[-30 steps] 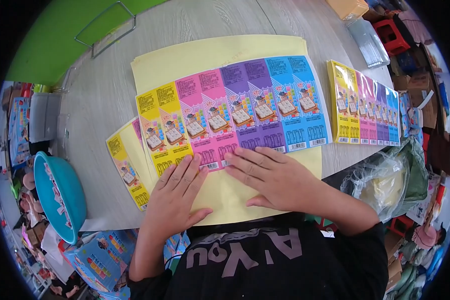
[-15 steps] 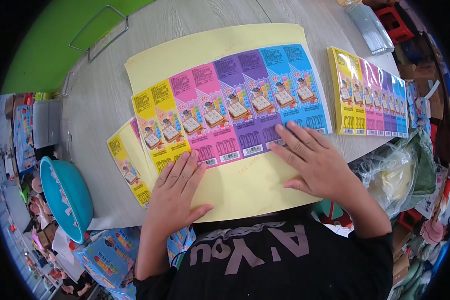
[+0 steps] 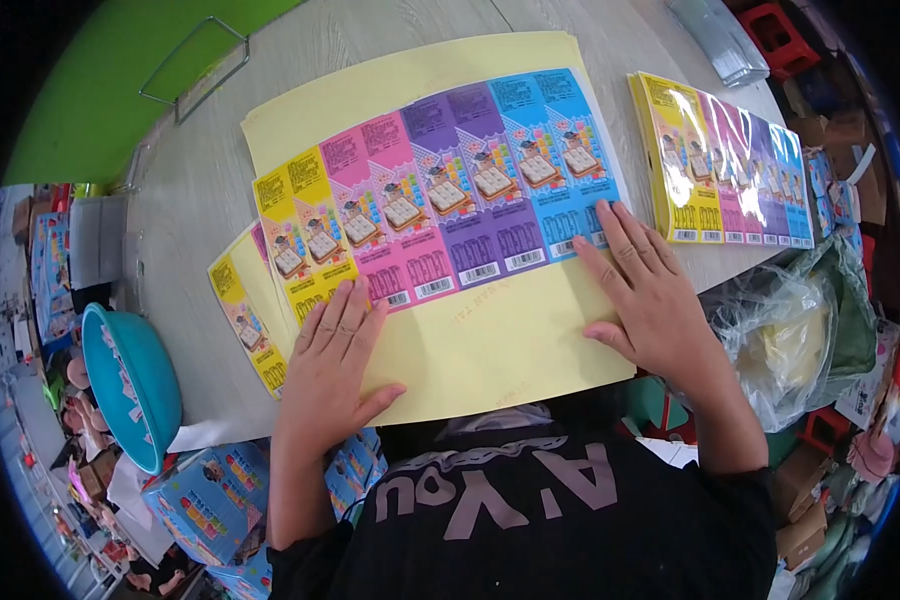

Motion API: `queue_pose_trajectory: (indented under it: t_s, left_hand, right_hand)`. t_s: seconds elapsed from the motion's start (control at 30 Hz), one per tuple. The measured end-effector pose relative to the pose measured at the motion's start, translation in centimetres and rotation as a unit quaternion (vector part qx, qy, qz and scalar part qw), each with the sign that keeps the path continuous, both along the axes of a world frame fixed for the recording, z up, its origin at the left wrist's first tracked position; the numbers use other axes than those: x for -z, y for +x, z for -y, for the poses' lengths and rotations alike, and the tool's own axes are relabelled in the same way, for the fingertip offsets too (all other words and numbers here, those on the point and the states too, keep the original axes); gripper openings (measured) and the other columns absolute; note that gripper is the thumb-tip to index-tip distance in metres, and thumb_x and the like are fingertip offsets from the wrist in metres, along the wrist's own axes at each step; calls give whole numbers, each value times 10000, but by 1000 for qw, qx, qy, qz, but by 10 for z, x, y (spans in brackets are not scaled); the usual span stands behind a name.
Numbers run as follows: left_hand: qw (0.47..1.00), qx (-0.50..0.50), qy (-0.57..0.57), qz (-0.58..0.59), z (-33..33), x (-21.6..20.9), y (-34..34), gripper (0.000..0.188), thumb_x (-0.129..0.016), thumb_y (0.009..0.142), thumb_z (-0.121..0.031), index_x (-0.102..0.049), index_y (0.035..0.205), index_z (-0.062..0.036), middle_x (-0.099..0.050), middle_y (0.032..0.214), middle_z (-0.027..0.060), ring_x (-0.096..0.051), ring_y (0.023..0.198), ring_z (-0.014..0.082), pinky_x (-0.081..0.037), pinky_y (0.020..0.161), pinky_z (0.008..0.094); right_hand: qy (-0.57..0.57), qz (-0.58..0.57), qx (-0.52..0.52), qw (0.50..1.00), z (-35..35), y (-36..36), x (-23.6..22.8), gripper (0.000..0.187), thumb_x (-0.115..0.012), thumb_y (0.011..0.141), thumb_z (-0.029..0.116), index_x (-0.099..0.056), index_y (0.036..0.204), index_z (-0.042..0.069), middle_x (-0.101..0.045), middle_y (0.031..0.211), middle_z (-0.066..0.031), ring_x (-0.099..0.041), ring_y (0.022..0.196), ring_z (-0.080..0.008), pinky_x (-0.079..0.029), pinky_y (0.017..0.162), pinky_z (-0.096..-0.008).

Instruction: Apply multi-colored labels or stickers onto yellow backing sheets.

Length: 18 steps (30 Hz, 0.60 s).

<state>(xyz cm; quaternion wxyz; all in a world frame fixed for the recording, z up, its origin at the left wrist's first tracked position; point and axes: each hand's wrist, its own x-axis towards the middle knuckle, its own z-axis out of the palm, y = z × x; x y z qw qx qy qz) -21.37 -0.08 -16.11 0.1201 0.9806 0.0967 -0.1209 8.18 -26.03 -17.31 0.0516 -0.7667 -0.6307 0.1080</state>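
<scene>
A printed sheet of labels [image 3: 450,195] in yellow, pink, purple and blue strips lies on a larger pale yellow sheet of paper [image 3: 500,350]. My left hand [image 3: 332,365] rests flat, fingertips on the label sheet's lower edge where yellow meets pink. Flat on the lower right, my right hand [image 3: 650,300] has its fingers spread over the blue strips' bottom edge and the yellow paper. Both hands are open and hold nothing. Another label sheet [image 3: 238,305] sticks out from under the yellow paper at the left, mostly covered.
On the grey table [image 3: 195,250], a glossy stack of similar label sheets [image 3: 725,165] lies at the right. A turquoise basin [image 3: 135,390] with small pieces stands at the left. A clear plastic bag [image 3: 780,340] sits beyond the right edge. Blue printed boxes [image 3: 210,500] are below left.
My right hand has slid right along the label sheet, from the purple strips to the blue ones. The left hand stays at the yellow and pink border. The whole view has shifted slightly.
</scene>
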Motion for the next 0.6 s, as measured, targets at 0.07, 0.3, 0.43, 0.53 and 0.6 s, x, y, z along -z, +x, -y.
queue_pose_trajectory:
  t_s: [0.07,0.3,0.43,0.53,0.6]
  left_hand:
    - [1000,-6,7,8,3,-1,0,887,-563,965,-625,-420,1579,-2,-329,1684,250,-287,1584,393,-217,1281,522]
    - [998,-58,32,-20,1,-5,-21,875,-452,1016,-628,-367,1602,17,-268,1707,265,-222,1603,415,-150,1295,548]
    - [995,-93,39,27,0,2,-35,836,-514,1003,-602,-414,1593,-18,-311,1700,231,-240,1604,385,-149,1290,564]
    - [992,-114,48,27,2,-1,-44,809,-506,1013,-585,-423,1587,-20,-316,1699,226,-237,1604,389,-139,1291,568]
    - [992,-109,65,20,1,-2,-43,788,-512,1016,-566,-434,1578,-20,-324,1699,218,-240,1602,393,-130,1290,574]
  right_hand:
    - [4,3,-7,1000,0,1,0,889,-469,970,689,-455,1572,35,-287,1689,-280,-282,1570,-440,-233,1275,-527]
    - [13,17,-14,1000,3,0,2,884,-490,972,668,-430,1590,39,-286,1695,-265,-277,1574,-430,-231,1276,-525]
    - [16,23,-14,1000,3,2,3,882,-476,981,668,-418,1597,39,-284,1695,-265,-275,1575,-429,-231,1275,-528]
    - [15,23,-20,999,2,0,5,878,-466,989,669,-413,1598,38,-282,1696,-266,-276,1573,-434,-228,1275,-533]
    - [17,26,-25,999,2,0,5,874,-462,994,667,-413,1597,37,-282,1696,-266,-276,1571,-438,-227,1275,-536]
